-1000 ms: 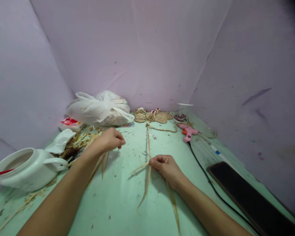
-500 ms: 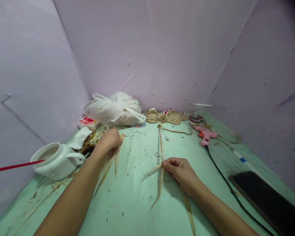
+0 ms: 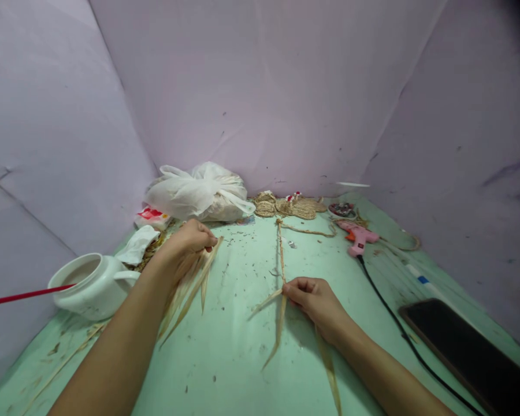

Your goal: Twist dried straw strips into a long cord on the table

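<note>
Cord (image 3: 281,254), thin and knobbly, lies straight down the middle of the green bench (image 3: 234,346), its near end pinched between thumb and fingers of the right hand (image 3: 314,300); the left hand (image 3: 193,236), well apart, is at the tips of pale dry strips (image 3: 194,292), though whether it grips one cannot be told. A firm pinch close to the last turn should keep the cord from loosening. Loose strands (image 3: 281,326) splay from the pinch, flat, papery and tapering; ribbed, coiled straw pieces (image 3: 304,209) rest beyond the far end.

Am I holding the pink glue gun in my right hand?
No, your right hand pinches the braided cord, while the pink glue gun lies on the table.
</note>
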`<state>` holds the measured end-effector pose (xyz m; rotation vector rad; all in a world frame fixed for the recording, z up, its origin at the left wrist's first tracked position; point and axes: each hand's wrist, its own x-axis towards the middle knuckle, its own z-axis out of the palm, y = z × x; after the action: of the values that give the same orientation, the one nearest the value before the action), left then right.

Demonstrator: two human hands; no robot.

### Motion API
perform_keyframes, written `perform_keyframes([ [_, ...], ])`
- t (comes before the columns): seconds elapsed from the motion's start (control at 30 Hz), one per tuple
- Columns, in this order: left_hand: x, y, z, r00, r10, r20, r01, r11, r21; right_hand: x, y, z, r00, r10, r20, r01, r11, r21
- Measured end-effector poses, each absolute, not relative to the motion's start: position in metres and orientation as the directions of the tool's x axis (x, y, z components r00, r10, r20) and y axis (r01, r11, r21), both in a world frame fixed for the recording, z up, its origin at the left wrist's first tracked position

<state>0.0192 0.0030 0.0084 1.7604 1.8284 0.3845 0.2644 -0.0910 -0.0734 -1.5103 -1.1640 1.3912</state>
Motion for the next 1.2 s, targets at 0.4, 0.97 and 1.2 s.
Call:
perform_keyframes([
  [0.4,0.115,-0.04,-0.033,0.41,0.886,-0.218,0.814,-0.247,0.526,0.266,-0.09,-0.071,-0.016,0.964,-0.267,0.06,-0.266,-0.962],
  [0.97,0.116,-0.041,-0.024,0.509,0.69,-0.514,0.573,0.174,0.801,0.266,-0.087,-0.08,-0.026,0.985,-0.173,0.063,-0.171,-0.983],
  [1.2,0.118,-0.04,-0.032,0.482,0.646,-0.592,0.566,0.286,0.773,0.266,-0.088,-0.078,-0.02,0.985,-0.173,0.073,-0.171,-0.983],
])
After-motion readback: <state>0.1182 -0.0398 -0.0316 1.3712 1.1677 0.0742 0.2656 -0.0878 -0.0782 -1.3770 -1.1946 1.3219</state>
